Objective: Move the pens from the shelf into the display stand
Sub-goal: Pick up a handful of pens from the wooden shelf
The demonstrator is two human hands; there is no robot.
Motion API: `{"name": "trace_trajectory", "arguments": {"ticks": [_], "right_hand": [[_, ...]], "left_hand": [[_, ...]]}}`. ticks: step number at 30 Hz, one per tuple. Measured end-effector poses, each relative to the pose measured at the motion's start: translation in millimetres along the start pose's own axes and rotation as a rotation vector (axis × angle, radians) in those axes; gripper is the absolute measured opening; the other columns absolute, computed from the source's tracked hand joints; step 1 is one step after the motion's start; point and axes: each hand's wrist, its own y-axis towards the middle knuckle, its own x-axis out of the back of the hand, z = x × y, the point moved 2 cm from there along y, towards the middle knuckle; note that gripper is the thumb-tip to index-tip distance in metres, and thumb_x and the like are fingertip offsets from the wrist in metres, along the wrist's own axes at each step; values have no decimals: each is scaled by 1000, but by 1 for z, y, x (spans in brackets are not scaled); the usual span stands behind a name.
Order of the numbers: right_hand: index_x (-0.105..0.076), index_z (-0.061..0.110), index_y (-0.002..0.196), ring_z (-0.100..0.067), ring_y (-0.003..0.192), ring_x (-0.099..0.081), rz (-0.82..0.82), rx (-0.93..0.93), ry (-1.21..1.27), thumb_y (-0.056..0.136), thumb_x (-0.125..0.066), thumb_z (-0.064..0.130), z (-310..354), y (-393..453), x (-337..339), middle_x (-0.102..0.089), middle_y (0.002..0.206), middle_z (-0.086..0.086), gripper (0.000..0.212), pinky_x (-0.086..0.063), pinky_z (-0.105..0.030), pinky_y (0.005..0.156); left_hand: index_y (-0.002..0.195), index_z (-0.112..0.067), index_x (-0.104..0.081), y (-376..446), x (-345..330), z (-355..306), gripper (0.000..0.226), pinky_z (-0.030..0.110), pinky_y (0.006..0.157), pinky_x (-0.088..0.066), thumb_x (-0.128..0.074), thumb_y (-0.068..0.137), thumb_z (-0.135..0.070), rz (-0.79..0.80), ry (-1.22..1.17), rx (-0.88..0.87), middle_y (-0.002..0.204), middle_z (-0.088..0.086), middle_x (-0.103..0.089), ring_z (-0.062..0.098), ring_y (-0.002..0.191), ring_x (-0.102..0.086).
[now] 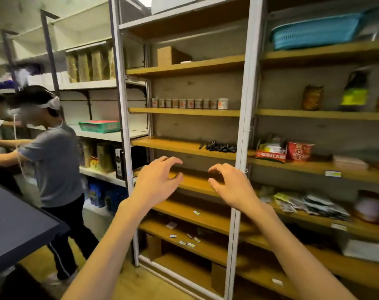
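Stockroom shelving is filling my view: wooden boards on grey metal uprights, another person working off to my left. I am holding both hands up in front of the bay, empty. Left hand (pixel 157 180) is showing fingers curled loosely, gripping nothing; right hand (pixel 232 185) the same, half-curled, nothing between the fingers.

Pens (pixel 219 147) are lying as a dark loose cluster on a shelf (pixel 173 146) above my hands, toward its right end, close beside the upright (pixel 241 126). No display stand is showing anywhere I am looking.

Risks as I am judging them:
- Pens are lying loose and near the front edge; a hurried sweep could be rolling some off onto the boards below.
- Upright is crowding the right hand's approach; knuckles may be catching it.
- With the stand out of sight, I may be turning blind with a full handful, toward the person (pixel 52 161) nearby.
- Blur is hiding the pen count.
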Motion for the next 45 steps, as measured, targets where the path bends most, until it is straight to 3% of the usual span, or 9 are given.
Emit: {"name": "trace_trajectory", "arguments": {"ticks": [8,16,19,24,28,33,36,41,45], "right_hand": [[-57,37,128,-4,109,-53,-11,-63,-32,96,-64,39,-71,55,-15,-61,125,12,33,-40,-24,86],[-58,32,131,-11,121,-56,2,-93,-34,97,-64,36,-133,147,-51,-60,130,9,35,-46,-32,96],[-59,29,131,-12,122,-55,9,-100,-21,98,-64,34,-154,194,-70,-61,131,7,34,-50,-36,101],[-59,25,132,-15,123,-54,-9,-118,9,98,-63,30,-183,267,-101,-60,131,3,34,-48,-36,102],[-56,27,137,-14,121,-55,-12,-139,30,99,-63,29,-209,309,-122,-59,132,5,39,-52,-38,99],[-55,31,136,-13,119,-56,-32,-164,19,99,-62,31,-248,355,-144,-58,132,7,38,-53,-37,97],[-50,31,142,-17,127,-54,-34,-168,-23,98,-62,32,-272,381,-156,-57,136,5,45,-49,-40,103],[-44,31,146,-20,131,-51,-28,-170,-48,98,-61,34,-303,421,-169,-55,137,2,51,-46,-41,106],[-46,31,144,-17,129,-51,-39,-172,-59,100,-59,35,-324,447,-178,-56,134,4,46,-43,-36,103]], "left_hand": [[133,-35,-57,73,-67,-1,39,40,87,-51,-56,96,-45,40,-13,-11,119,-11,-59,12,104,-60],[135,-36,-55,166,-148,44,40,42,94,-52,-57,96,-45,53,-55,-21,128,-8,-60,11,103,-61],[135,-36,-54,205,-181,71,41,37,88,-53,-57,95,-47,61,-68,-8,126,-11,-60,9,98,-62],[135,-36,-54,266,-228,110,42,33,88,-52,-58,94,-47,109,-67,-1,131,-10,-59,11,111,-60],[131,-36,-57,314,-259,130,39,33,86,-52,-56,94,-47,135,-78,3,129,-11,-60,12,110,-60],[130,-34,-59,369,-298,142,38,34,86,-54,-58,94,-44,131,-103,-11,126,-10,-64,11,106,-62],[129,-32,-59,400,-326,151,36,32,80,-53,-58,94,-42,137,-96,-7,124,-8,-65,13,101,-63],[123,-26,-64,451,-366,165,33,36,80,-57,-60,95,-42,109,-89,80,114,-5,-68,18,97,-65],[113,-25,-65,485,-393,175,24,28,65,-50,-63,95,-39,56,-37,169,95,-6,-72,16,79,-63]]}}
